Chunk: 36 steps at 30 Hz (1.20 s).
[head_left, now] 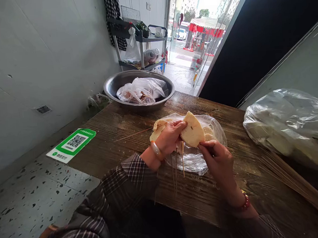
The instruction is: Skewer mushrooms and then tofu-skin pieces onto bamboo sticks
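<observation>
A flat, pale yellow piece of food (192,130) is held up over the table between my two hands. My left hand (170,137) pinches its left edge, thumb on top, and thin wooden skewers (175,173) hang down below this hand. At the lower right edge of the piece, the thumb and fingers of my right hand (218,158) grip it. Beneath and behind the hands, a clear plastic bag (195,163) lies on the wooden table with more flat pieces (159,128) on it. Whether a skewer runs into the held piece is hidden.
A metal basin (111,86) with a plastic bag stands at the table's far end. To the right are a large bag of pale pieces (284,126) and a bundle of skewers (292,179). A green QR card (72,145) lies at the left edge. Behind stands a cart (141,38).
</observation>
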### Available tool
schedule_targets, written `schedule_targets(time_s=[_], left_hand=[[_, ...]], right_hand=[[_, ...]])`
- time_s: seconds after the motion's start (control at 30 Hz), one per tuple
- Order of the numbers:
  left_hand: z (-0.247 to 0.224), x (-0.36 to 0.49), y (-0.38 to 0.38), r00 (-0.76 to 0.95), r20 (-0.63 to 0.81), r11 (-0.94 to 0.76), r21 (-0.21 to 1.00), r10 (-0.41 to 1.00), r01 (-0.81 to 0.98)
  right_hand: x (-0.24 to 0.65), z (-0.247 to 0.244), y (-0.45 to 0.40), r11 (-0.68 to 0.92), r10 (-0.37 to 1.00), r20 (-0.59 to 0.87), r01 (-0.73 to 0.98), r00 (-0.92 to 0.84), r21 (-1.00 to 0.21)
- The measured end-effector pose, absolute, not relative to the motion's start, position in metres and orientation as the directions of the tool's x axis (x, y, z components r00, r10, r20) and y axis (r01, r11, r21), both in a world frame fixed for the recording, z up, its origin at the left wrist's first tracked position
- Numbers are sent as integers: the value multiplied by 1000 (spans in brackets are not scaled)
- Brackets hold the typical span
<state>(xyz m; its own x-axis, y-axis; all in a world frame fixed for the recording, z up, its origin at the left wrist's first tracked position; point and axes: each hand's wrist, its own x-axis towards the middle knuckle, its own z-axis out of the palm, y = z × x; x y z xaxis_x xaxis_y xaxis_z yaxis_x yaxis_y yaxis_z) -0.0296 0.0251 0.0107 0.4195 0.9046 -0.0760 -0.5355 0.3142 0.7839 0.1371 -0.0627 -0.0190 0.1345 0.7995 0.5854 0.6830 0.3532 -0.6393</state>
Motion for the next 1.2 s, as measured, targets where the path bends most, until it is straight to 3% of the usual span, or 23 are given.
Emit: schedule_targets(time_s=[0.6,0.97,1.2], left_hand=[[13,-32,28,329,2,182,829,944,-528],[9,-33,31,460,-10,267,826,888,-496],[9,-31,31,384,-12,233,813,923,-534]], right_hand=[[137,-15,-63,415,756,650,711,78,-568],[140,-12,-64,420,762,642,686,90,-594],[141,-11,-64,442,763,645,684,55,-580]])
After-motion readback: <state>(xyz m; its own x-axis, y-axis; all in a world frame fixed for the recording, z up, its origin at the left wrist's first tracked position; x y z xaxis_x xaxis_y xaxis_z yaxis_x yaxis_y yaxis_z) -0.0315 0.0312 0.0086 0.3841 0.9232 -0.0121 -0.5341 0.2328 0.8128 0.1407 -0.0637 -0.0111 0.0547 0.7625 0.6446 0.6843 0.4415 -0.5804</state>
